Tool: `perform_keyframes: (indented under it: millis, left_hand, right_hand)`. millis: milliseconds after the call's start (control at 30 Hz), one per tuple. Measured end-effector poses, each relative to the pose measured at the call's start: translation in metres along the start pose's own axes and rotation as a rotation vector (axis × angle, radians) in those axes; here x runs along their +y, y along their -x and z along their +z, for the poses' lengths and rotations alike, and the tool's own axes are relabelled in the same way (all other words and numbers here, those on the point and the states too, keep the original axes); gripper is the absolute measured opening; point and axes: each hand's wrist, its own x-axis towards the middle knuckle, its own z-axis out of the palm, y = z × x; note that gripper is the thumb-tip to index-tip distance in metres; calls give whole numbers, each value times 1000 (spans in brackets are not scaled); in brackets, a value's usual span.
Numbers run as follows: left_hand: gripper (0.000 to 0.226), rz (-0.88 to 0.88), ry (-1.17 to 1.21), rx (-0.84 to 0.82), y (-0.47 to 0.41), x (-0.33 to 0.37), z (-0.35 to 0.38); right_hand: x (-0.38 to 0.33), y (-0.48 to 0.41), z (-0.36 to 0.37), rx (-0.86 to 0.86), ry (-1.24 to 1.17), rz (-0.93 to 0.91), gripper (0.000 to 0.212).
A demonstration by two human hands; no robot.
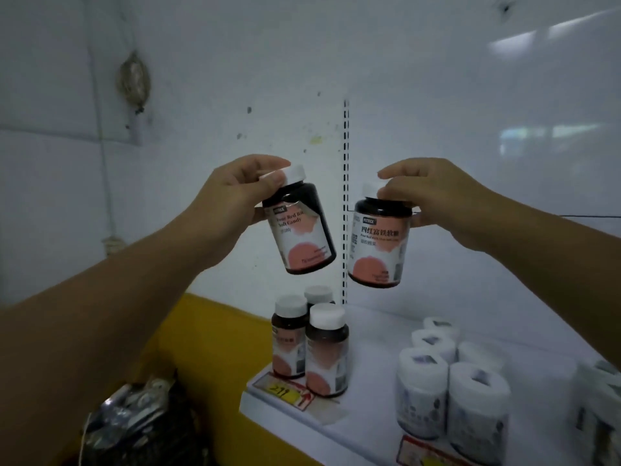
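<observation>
STEP: shelving, bottles in mid-air | left hand (232, 200) fingers curled, pinching the cap of tilted soft-candy bottle (304, 237) | right hand (433, 196) fingertips pinching the cap of near-upright soft-candy bottle (379, 243) | both above the shelf (376, 334) front-left corner, over three matching bottles (322, 351) | NEXT: probably level the tilted one, then lower both beside that cluster.

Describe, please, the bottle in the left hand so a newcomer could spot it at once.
Above the white shelf, a slotted rail runs up the back wall. Left of it, the left hand grips a dark white-capped bottle near its cap. Unlike the other bottle in the right hand, it tilts and its label reads Soft Candy.
</observation>
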Motion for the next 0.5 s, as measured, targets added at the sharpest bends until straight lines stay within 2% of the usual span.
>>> perform_keyframes:
  millis: [100, 267, 433, 500]
  left_hand:
    - [23, 15, 81, -54, -31, -41, -12]
    - [18, -1, 215, -183, -81, -96, -19]
    - [19, -28, 308, -198, -111, -141, -4]
    - [19, -44, 325, -204, -118, -154, 2]
  right_hand:
    - [18, -20, 24, 43, 78, 98, 34]
    - [46, -42, 57, 37, 198, 316, 26]
    - [74, -49, 68, 53, 254, 440, 28]
    - [84, -49, 70, 10, 252, 497, 31]
